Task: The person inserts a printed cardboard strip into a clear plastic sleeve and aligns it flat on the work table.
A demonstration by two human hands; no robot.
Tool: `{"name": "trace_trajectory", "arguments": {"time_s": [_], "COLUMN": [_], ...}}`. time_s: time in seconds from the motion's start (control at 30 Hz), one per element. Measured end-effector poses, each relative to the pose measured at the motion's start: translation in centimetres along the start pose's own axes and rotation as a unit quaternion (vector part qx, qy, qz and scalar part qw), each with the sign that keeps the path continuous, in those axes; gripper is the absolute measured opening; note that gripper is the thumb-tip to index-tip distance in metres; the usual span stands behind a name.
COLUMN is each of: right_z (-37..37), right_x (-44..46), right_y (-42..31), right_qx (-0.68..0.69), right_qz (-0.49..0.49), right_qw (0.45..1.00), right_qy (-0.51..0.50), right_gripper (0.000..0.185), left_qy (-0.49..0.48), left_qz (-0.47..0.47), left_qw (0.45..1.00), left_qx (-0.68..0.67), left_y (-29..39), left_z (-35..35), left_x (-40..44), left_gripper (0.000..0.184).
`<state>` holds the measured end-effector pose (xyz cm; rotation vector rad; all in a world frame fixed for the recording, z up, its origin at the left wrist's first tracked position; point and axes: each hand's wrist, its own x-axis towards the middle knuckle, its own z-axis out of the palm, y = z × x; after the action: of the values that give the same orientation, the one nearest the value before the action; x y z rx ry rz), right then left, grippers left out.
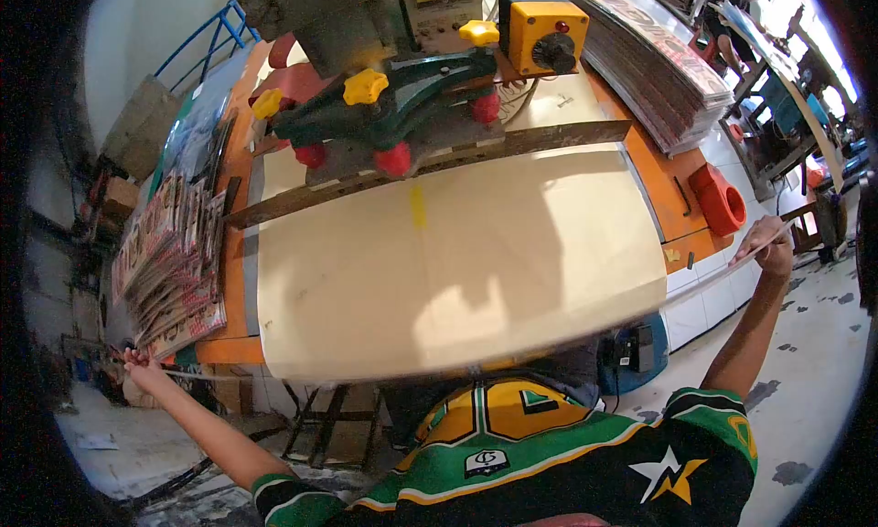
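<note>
My right hand (pixel 773 245), out at the far right, is closed on one end of a long thin pale sheet (pixel 700 289), seen nearly edge-on. It slants down and inward along the front edge of the cream-covered table (pixel 357 280). At the far left, beside the printed stack, my left hand (pixel 144 370) pinches a thin pale edge (pixel 206 376). Whether this is the other end of the same sheet I cannot tell. Across the back of the cream cover runs a metal bar (pixel 558 138), under a dark green machine arm (pixel 412 92) with yellow and red knobs.
A fanned stack of printed flat pieces (pixel 178 262) lies left; a taller printed stack (pixel 649 65) stands back right. On the orange table edge are a red ring-shaped roll (pixel 718 200) and a hex key (pixel 682 196). A yellow control box (pixel 544 35) sits behind. Another person (pixel 729 19) works far right.
</note>
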<state>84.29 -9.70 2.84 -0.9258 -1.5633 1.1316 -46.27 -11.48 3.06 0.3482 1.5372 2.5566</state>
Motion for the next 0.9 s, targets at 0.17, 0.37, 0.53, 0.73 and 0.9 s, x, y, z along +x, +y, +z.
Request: {"name": "trace_trajectory", "arguments": {"time_s": [0.17, 0.37, 0.53, 0.73, 0.9], "right_z": [-2.1, -3.1, -6.3, -7.3, -12.0], "right_x": [0.0, 0.4, -1.6, -1.5, -3.0], "right_y": [1.0, 2.0, 2.2, 1.5, 4.0], "right_qx": [-0.059, -0.006, -0.072, -0.001, -0.124], "right_qz": [0.017, 0.013, 0.121, 0.132, 0.15], "right_qw": [0.998, 1.0, 0.987, 0.988, 0.972], "right_qy": [0.002, 0.022, 0.08, 0.073, 0.134], "right_gripper": [0.035, 0.033, 0.042, 0.042, 0.041], "left_qy": [0.004, 0.034, 0.05, 0.049, 0.006], "left_qz": [0.018, 0.007, -0.01, -0.024, -0.051], "left_qw": [1.0, 0.999, 0.997, 0.997, 0.996], "left_qx": [0.023, 0.041, 0.052, 0.058, 0.068], "left_y": [0.1, -0.8, -1.8, -3.2, -3.9], "left_z": [-0.1, -1.5, -2.6, -3.4, -3.5], "left_x": [-0.6, 0.7, 1.4, 2.0, 3.1], "left_gripper": [0.044, 0.042, 0.042, 0.041, 0.04]}}
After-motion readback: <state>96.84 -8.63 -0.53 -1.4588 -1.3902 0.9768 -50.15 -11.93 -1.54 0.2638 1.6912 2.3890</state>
